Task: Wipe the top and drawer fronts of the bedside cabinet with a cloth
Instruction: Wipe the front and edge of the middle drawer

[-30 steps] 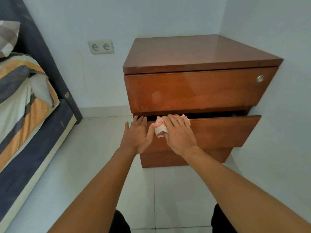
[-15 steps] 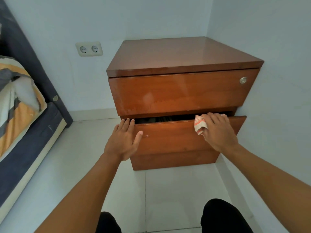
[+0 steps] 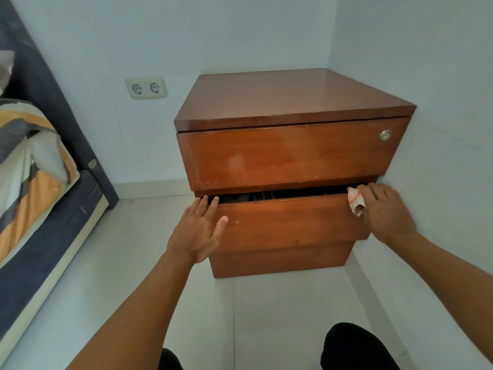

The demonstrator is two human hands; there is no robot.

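Right hand (image 3: 388, 213) clamped on cloth (image 3: 356, 201) at lower drawer's (image 3: 288, 225) top right corner. Left hand (image 3: 198, 231) flat, fingers spread, bracing left edge. Advise firm brace, overlapping strokes leftward.

**Bare arms, dark trousers**

Both forearms are bare to the frame edge, with no sleeves, watch or rings showing. The left hand (image 3: 198, 231) and right hand (image 3: 386, 212) are ungloved. Black fabric trousers (image 3: 354, 348) cover the knees.
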